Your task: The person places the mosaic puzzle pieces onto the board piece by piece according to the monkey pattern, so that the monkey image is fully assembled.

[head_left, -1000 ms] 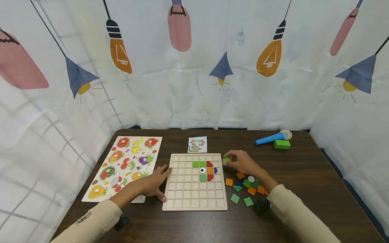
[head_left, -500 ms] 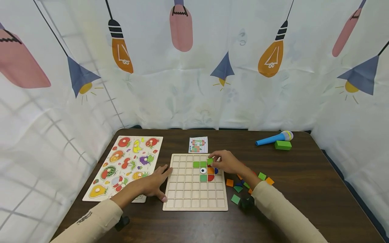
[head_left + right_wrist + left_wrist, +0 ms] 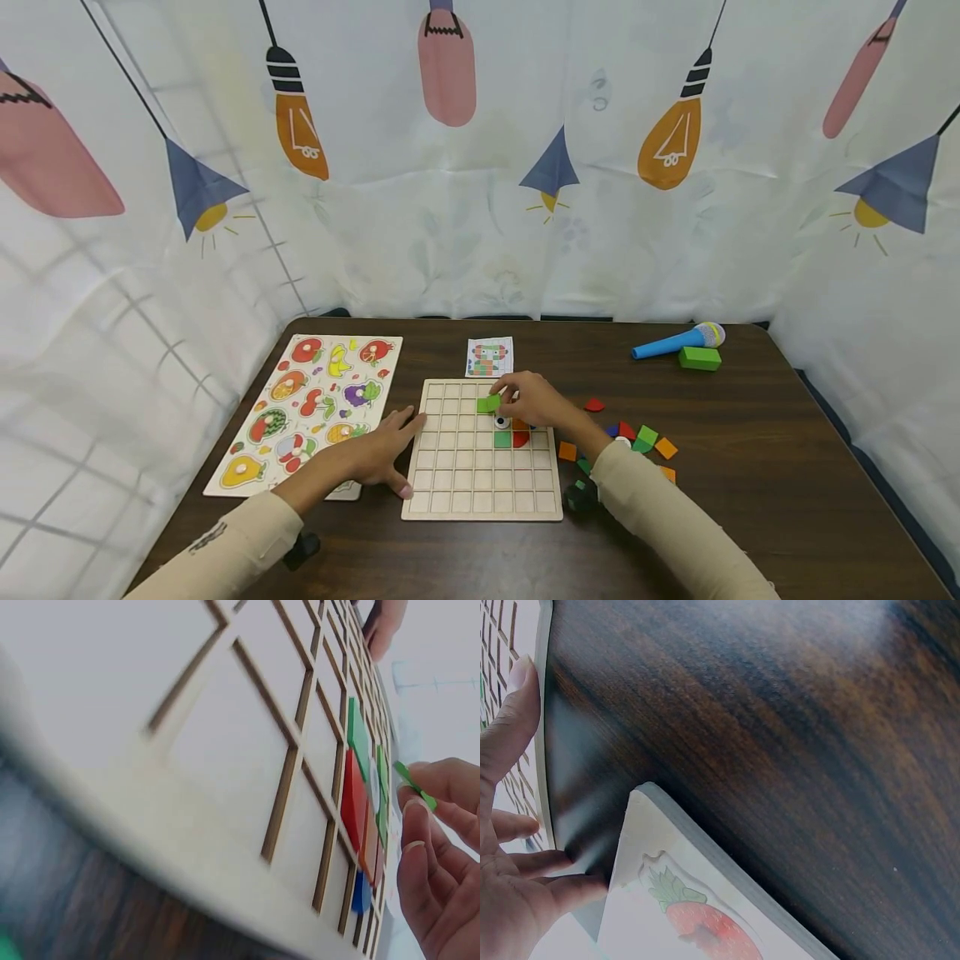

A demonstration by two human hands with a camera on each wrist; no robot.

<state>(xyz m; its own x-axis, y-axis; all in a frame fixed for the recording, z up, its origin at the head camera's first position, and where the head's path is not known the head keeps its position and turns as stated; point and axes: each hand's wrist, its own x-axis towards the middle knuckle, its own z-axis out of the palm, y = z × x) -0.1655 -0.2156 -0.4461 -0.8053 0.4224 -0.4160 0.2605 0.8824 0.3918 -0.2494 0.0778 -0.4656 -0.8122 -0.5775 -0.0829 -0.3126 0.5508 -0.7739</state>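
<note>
The wooden grid board (image 3: 480,481) lies mid-table. My left hand (image 3: 378,450) rests along its left edge, fingers spread and relaxed; in the left wrist view the thumb of that hand (image 3: 514,892) lies on the board's rim (image 3: 544,750). Over the upper part of the board, my right hand (image 3: 534,400) pinches a small light-green piece (image 3: 492,402). The right wrist view shows the same green piece (image 3: 416,786) between the thumb and fingers of the right hand (image 3: 442,855), above the board. Green (image 3: 502,439), red (image 3: 521,438) and orange pieces and an eye piece (image 3: 502,422) sit in the cells.
Loose coloured pieces (image 3: 647,435) lie right of the board, partly behind the right forearm. A pattern card (image 3: 489,357) is beyond the board. The fruit board (image 3: 258,454) lies at left; a blue microphone (image 3: 675,342) and green block (image 3: 700,358) are at back right.
My right hand has moved left from beside the board to above its upper cells, carrying the green piece. The left hand has stayed at the board's left edge.
</note>
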